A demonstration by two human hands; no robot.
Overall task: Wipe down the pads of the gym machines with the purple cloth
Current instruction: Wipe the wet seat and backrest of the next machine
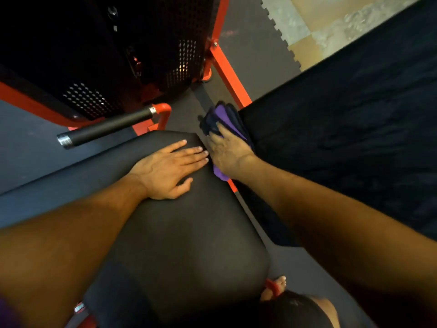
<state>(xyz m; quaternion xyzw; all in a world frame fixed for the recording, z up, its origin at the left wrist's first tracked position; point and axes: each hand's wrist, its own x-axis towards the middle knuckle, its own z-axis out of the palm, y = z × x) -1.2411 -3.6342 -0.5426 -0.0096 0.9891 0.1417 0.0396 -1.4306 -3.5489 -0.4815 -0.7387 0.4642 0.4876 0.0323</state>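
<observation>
The left hand (169, 168) lay flat on the near seat pad (179, 233), fingers straight and together, thumb spread toward the near side, its grip apart and holding nothing. Just to its right, the right hand (228, 153) pressed the purple cloth (223, 119) against the left edge of the large dark back pad (343, 138), which filled the right side of the scene. The fingers lay spread over the cloth; whether they curled round it or only pressed could not be told. The cloth bunched out beyond the fingertips on the far side, and a purple corner showed below the wrist (dark folds were mixed in with the purple). It sat in the gap between the two pads, above a red frame bar (227, 74) that ran away toward the far side. To the left, a black handle (106, 129) with a metal end cap stuck out from the red frame, in front of a black perforated guard (94, 55). Dark rubber floor mats (250, 36) with a toothed edge met lighter flooring at far right.
</observation>
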